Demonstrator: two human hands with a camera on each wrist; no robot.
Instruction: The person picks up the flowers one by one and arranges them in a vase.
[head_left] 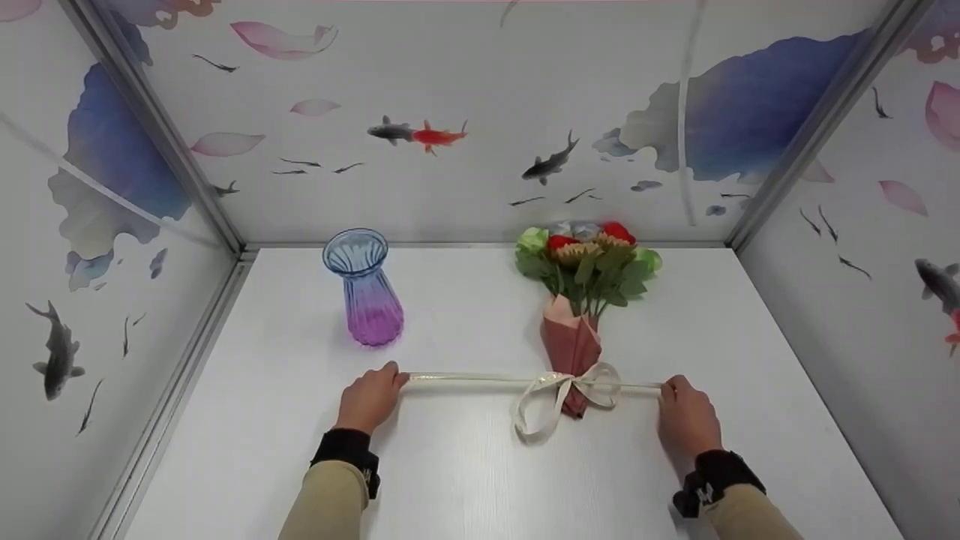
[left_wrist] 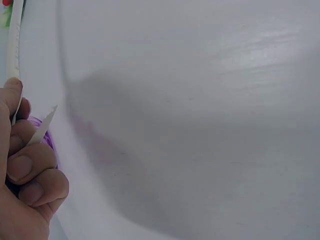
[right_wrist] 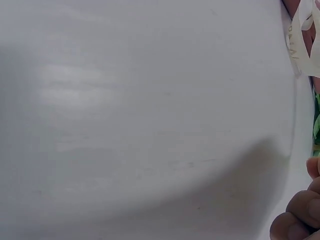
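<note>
A bouquet of red, green and yellowish flowers lies on the table, its stems wrapped in pinkish-red paper. Around the lower wrap runs a cream ribbon, tied in a bow with two loops. My left hand pinches one ribbon tail, drawn straight out to the left; its short tip pokes out between the curled fingers in the left wrist view. On the other side, my right hand pinches the second tail, stretched taut to the right. Only its curled fingers show in the right wrist view.
A ribbed glass vase, blue at the top and purple below, stands upright behind my left hand. The white table is bordered by printed panels at the back and both sides.
</note>
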